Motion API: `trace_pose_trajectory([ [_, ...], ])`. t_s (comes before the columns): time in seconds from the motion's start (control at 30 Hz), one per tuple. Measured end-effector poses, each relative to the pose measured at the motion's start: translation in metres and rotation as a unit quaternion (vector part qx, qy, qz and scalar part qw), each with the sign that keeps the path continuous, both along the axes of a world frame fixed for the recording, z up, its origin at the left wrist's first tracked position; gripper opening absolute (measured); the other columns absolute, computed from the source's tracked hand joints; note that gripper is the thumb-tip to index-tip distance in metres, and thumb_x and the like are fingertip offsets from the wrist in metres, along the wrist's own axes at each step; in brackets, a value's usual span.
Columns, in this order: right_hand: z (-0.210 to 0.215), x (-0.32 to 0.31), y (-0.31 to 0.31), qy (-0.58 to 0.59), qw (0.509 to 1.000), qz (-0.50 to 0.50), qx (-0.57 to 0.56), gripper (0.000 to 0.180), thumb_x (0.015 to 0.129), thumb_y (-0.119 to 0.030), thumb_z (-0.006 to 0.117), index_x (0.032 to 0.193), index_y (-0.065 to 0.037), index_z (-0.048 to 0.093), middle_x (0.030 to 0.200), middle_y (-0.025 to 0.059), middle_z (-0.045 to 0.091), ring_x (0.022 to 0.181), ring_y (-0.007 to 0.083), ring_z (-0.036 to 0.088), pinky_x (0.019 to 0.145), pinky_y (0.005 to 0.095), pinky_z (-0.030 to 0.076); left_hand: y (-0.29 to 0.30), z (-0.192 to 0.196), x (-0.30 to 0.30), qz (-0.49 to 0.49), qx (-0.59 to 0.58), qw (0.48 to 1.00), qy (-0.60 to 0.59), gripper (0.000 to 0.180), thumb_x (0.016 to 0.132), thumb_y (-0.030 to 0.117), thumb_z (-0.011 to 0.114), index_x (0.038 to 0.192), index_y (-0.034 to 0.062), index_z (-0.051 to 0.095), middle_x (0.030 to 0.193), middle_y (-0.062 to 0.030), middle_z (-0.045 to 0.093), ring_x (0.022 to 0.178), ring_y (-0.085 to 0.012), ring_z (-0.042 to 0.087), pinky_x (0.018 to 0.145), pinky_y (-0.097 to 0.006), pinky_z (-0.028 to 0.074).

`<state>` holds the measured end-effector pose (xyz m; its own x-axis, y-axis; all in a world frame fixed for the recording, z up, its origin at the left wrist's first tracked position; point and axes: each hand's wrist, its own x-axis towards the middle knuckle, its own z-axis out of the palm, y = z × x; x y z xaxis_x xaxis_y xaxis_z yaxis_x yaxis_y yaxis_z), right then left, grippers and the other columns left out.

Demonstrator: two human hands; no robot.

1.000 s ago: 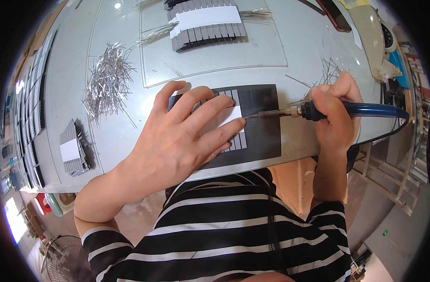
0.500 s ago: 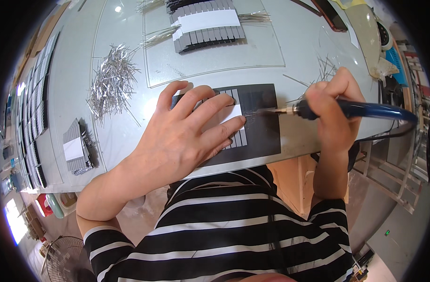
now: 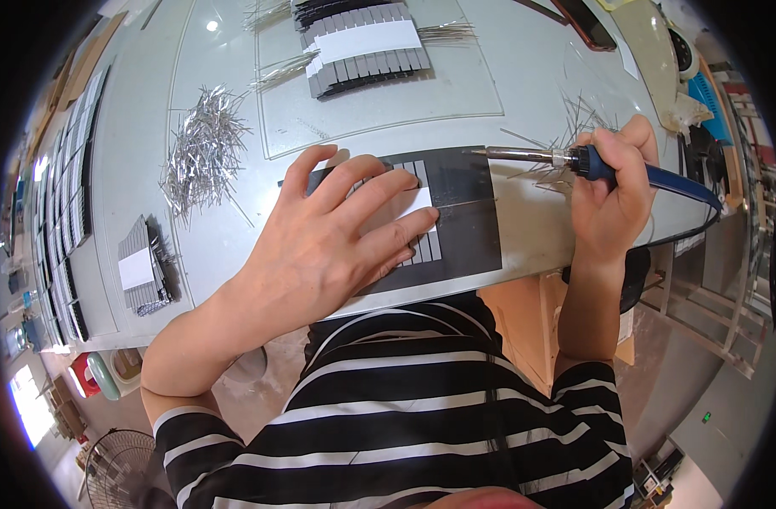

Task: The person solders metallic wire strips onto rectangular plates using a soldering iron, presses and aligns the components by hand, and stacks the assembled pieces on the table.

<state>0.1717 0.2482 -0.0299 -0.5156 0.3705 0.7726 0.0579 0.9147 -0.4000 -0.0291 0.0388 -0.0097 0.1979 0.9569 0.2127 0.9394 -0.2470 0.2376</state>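
Observation:
My left hand (image 3: 329, 225) lies spread, its fingertips pressing down a grey slatted piece with a white band (image 3: 429, 222); the hand covers most of that piece. Underneath is a dark rectangular mat (image 3: 471, 242) near the table's front edge. From the slatted piece a thin metal strip (image 3: 468, 204) runs right across the mat. My right hand (image 3: 615, 182) is closed around the blue handle of a soldering iron (image 3: 532, 155). The iron's tip points left, over the mat's upper right corner, apart from the slatted piece.
Loose silvery strips (image 3: 206, 148) are heaped at the left, with more thin strips (image 3: 587, 127) beyond my right hand. A small slatted stack (image 3: 136, 267) stands left; larger banded stacks (image 3: 367, 47) lie on a glass sheet (image 3: 456, 97). A phone (image 3: 590, 24) rests far right.
My right hand has drawn the soldering iron's tip away from the slatted piece's edge, to the mat's far right corner. My left hand keeps pressing in place.

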Motion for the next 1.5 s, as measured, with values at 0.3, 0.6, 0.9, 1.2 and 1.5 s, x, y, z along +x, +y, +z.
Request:
trace_pose_trajectory([
  [0.3,0.015,-0.008,-0.009,0.243,0.800,0.161,-0.523,0.031,0.095,-0.003,0.056,0.071,-0.012,0.038,0.056,-0.0035,0.033,0.042,0.0046,0.025,0.046,0.0203,0.025,-0.002,0.010,-0.022,0.024,0.113,0.993,-0.005,0.042,0.080,0.016,0.073,0.122,0.0194,0.065,0.125,-0.0048,0.059,0.117,-0.0260,0.053,0.101,-0.046,0.038],
  [0.6,0.008,-0.007,0.000,0.260,0.805,0.181,-0.501,0.027,0.098,-0.010,0.057,0.075,-0.012,0.042,0.059,-0.0026,0.042,0.042,0.0027,0.030,0.046,0.0194,0.025,-0.088,0.016,-0.074,0.177,0.041,0.976,0.118,0.037,0.082,0.017,0.072,0.119,0.0187,0.069,0.122,-0.0012,0.064,0.119,-0.0274,0.053,0.100,-0.045,0.043],
  [0.9,0.021,-0.020,-0.051,0.255,0.819,0.119,-0.500,0.028,0.097,-0.009,0.056,0.074,-0.011,0.041,0.062,-0.0005,0.043,0.046,0.0044,0.029,0.048,0.0187,0.028,-0.102,-0.012,-0.030,0.144,0.046,0.986,0.063,0.056,0.086,0.057,0.059,0.119,0.0126,0.063,0.126,-0.0032,0.056,0.118,-0.0283,0.046,0.098,-0.048,0.035],
  [1.2,0.017,-0.044,-0.091,0.192,0.832,0.178,-0.489,0.024,0.092,-0.005,0.062,0.077,-0.007,0.043,0.063,-0.0013,0.041,0.048,0.0032,0.029,0.044,0.0201,0.021,-0.088,-0.020,0.015,0.299,0.086,0.950,0.009,0.059,0.084,0.056,0.063,0.124,0.0125,0.062,0.122,-0.0029,0.056,0.113,-0.0279,0.043,0.097,-0.044,0.026],
  [1.5,0.018,-0.049,-0.092,0.167,0.830,0.155,-0.509,0.025,0.092,-0.006,0.062,0.077,-0.008,0.043,0.063,-0.0014,0.042,0.048,0.0037,0.032,0.046,0.0201,0.024,-0.094,-0.020,0.008,0.260,0.065,0.962,0.044,0.061,0.084,0.057,0.060,0.121,0.0088,0.062,0.122,0.0003,0.054,0.111,-0.0242,0.044,0.096,-0.044,0.026],
])
